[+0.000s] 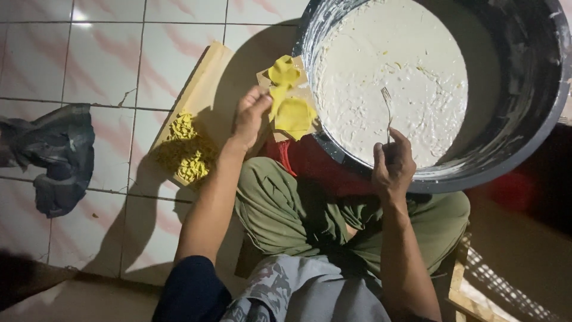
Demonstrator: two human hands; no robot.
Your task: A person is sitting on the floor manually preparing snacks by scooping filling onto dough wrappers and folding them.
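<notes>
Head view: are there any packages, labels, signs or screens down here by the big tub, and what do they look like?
None in view: no package, label, sign or screen.
Nearest to one: a small tan square of card, plain, lying beside the dark tub, with yellow dough sheets on it.
The left hand touches those sheets; the right hand holds a fork over the white paste.

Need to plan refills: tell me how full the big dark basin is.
Partly full. White paste covers the floor of the basin but sits well below the rim, leaving smeared dark wall above.
</notes>
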